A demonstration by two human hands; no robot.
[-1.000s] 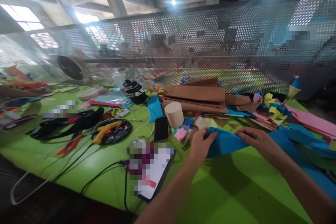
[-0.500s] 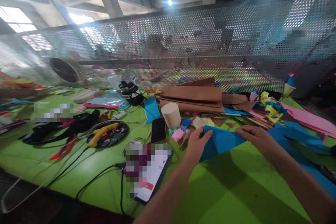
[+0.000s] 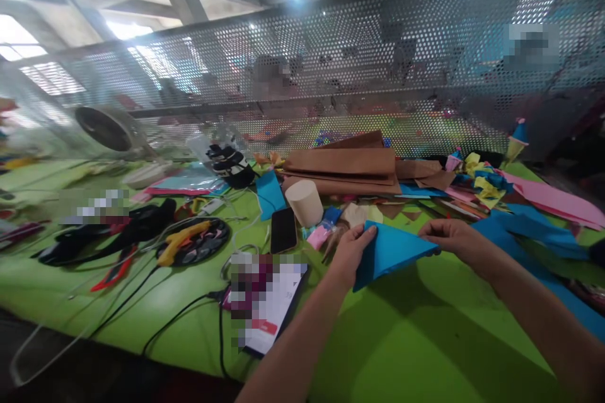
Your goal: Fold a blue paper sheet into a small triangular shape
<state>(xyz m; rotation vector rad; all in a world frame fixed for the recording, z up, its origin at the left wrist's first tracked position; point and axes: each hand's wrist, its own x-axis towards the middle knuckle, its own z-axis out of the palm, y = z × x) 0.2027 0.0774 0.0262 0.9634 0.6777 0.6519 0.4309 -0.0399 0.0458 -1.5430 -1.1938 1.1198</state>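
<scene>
A piece of blue paper (image 3: 396, 250), three-cornered in outline, is held in the air above the green table between my two hands. My left hand (image 3: 352, 252) pinches its left edge, thumb on the near face and fingers behind. At the right corner, my right hand (image 3: 449, 242) grips the tip between thumb and fingers. Behind the left hand lie small pink and blue pieces (image 3: 320, 234) and a cream roll (image 3: 305, 203). More blue paper (image 3: 534, 264) is spread beside my right forearm.
Brown paper sheets (image 3: 340, 170) are stacked along the perforated metal screen (image 3: 302, 75). To the left lie a dark phone (image 3: 283, 230), a lit tablet-like screen (image 3: 276, 308), a yellow glue gun (image 3: 182, 242) on a dark round tray, cables and red-handled scissors (image 3: 113, 271). Pink sheets (image 3: 558, 198) are at right.
The blue paper has gone from a creased, partly folded shape to a flatter, cleaner triangle. Both hands still grip it, and the view has shifted slightly.
</scene>
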